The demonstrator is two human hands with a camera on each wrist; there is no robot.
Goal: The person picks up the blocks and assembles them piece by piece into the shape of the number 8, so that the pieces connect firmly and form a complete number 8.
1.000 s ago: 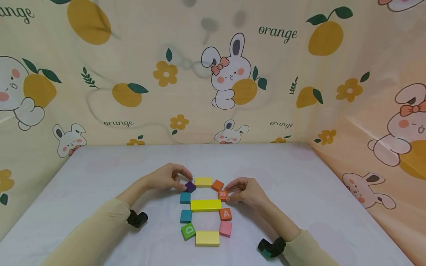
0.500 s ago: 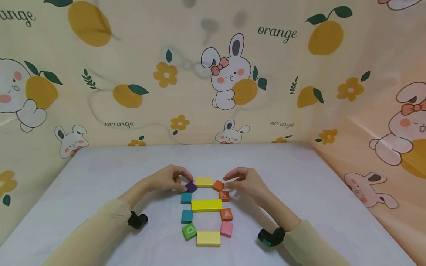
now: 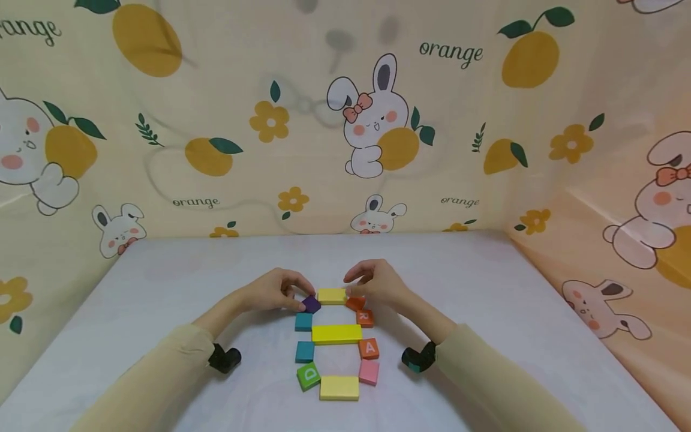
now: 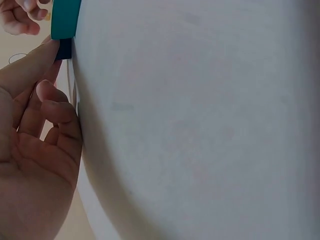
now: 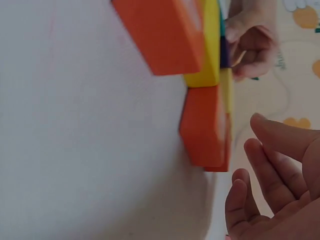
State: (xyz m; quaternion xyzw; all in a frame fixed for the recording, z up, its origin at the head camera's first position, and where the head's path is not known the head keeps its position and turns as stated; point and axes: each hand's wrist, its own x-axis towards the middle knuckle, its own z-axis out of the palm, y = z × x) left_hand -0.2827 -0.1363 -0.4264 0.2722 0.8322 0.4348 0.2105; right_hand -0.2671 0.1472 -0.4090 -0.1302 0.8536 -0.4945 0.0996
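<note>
In the head view, coloured blocks lie flat on the white table in a figure-eight outline. My left hand (image 3: 272, 289) pinches the purple block (image 3: 311, 305) at the upper left corner between thumb and fingers; that block shows dark in the left wrist view. My right hand (image 3: 380, 282) is over the upper right corner, fingers loosely bent, nothing between them. Its thumb is near the pale yellow block (image 3: 332, 296) at the top, and it partly covers the plain orange block (image 3: 355, 303). In the right wrist view the fingers stand apart from the orange R block (image 5: 204, 127).
Down the left side are two teal blocks (image 3: 305, 352) and a green D block (image 3: 309, 376). A bright yellow block (image 3: 337, 334) crosses the middle. An orange A block (image 3: 369, 348), a pink block (image 3: 369, 372) and another pale yellow block (image 3: 339, 388) complete the lower part. Patterned cloth walls surround the table.
My right hand has moved from the R block up and leftward, past the plain orange block to the top yellow block's end. The left hand stays at the purple block.
</note>
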